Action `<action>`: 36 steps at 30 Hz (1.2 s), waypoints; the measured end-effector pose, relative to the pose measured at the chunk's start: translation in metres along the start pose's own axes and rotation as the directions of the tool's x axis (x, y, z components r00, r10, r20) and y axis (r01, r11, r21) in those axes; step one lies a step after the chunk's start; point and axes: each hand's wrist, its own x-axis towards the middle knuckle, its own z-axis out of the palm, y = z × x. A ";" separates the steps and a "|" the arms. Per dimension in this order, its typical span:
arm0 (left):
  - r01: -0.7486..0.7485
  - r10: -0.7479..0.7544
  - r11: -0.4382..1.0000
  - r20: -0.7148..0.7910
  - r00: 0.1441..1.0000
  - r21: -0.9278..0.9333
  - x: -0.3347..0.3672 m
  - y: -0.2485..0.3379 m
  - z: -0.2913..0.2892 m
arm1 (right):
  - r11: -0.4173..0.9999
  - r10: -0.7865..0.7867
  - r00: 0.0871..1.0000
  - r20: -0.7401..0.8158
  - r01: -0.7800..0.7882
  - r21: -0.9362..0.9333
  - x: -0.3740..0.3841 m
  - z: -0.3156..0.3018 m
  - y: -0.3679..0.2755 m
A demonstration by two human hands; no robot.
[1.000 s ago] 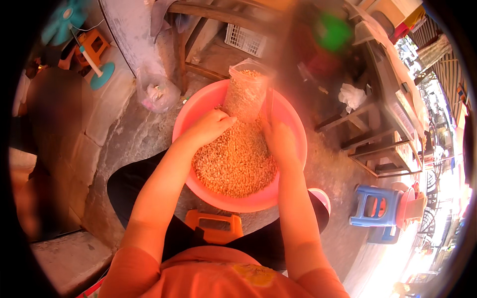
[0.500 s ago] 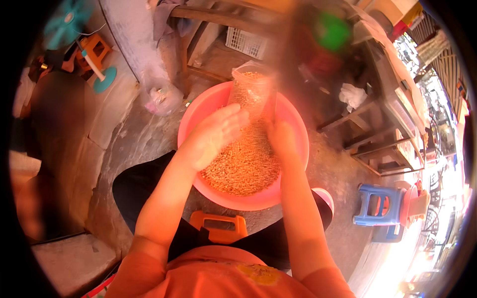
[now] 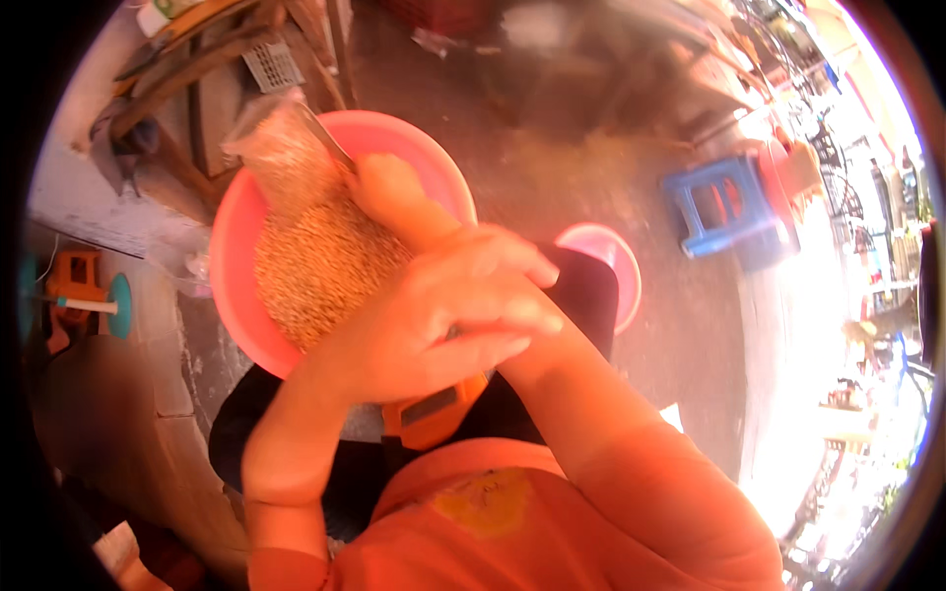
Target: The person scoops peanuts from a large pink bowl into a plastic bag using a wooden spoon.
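A large pink basin (image 3: pixel 229 266) in front of me holds a heap of small tan grains (image 3: pixel 325 271). Against its far left side leans a clear plastic bag (image 3: pixel 284 163) with the same kind of grains in it. My right hand (image 3: pixel 389 192) is closed beside the bag, gripping a thin, straight-edged, scoop-like thing (image 3: pixel 327 138), mostly hidden by the bag and fingers. Across my right forearm reaches my left hand (image 3: pixel 468 300), fingers spread and holding nothing; whether it touches the forearm I cannot tell.
Between my knees is an orange plastic stool (image 3: pixel 434 414). A smaller pink basin (image 3: pixel 631 281) sits by my right knee. Farther right stands a blue stool (image 3: pixel 705 212). Wooden furniture and a white basket (image 3: pixel 273 67) are at the far left, a teal fan (image 3: pixel 118 305) at the left.
My view has swung right, so the basin appears farther left. My left hand has left the bag and crossed over my right forearm. The right hand stays beside the bag.
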 end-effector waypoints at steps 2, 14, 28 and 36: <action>-0.129 0.105 0.971 0.128 0.986 0.201 0.026 -0.004 0.008 | 0.999 -0.036 0.998 -0.048 0.035 -0.031 0.000 -0.003 -0.001; -0.060 0.370 0.842 0.493 0.787 -0.536 0.079 0.025 0.142 | 0.996 0.026 0.999 -0.031 -0.029 -0.079 0.001 0.007 -0.012; 0.115 0.293 0.814 0.573 0.765 -0.569 0.102 0.064 0.158 | 0.998 0.003 1.000 0.011 -0.002 -0.063 0.003 0.005 -0.019; 0.305 0.045 0.859 0.654 0.756 -0.412 0.104 0.069 0.142 | 0.999 -0.033 0.995 -0.089 0.031 -0.027 0.009 0.017 -0.010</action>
